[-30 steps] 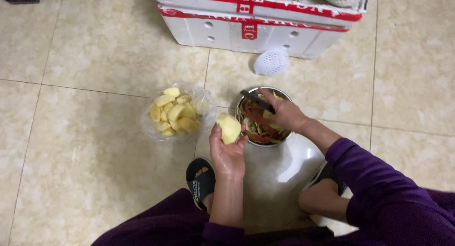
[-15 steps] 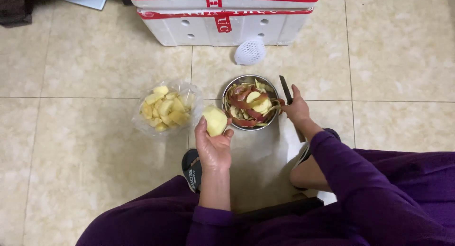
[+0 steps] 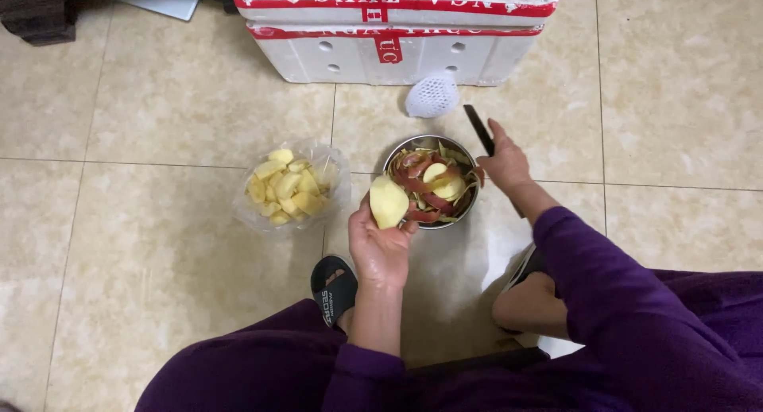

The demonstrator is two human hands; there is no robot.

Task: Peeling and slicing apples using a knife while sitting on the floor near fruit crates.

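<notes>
The left hand [image 3: 380, 249] is gripping a peeled pale-yellow fruit piece [image 3: 389, 201] just beside the near-left rim of a round steel bowl of red and yellow peelings [image 3: 434, 181] sitting on the beige tiled floor [image 3: 159, 301]. The right hand [image 3: 505, 164] is closing around what appears to be a dark-bladed knife [image 3: 478, 129] beside the bowl's right rim. A clear plastic container of yellow chunks [image 3: 291, 187] is sitting left of the bowl.

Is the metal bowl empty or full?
Nearly full: the metal bowl holds red peelings heaped to its rim.
</notes>
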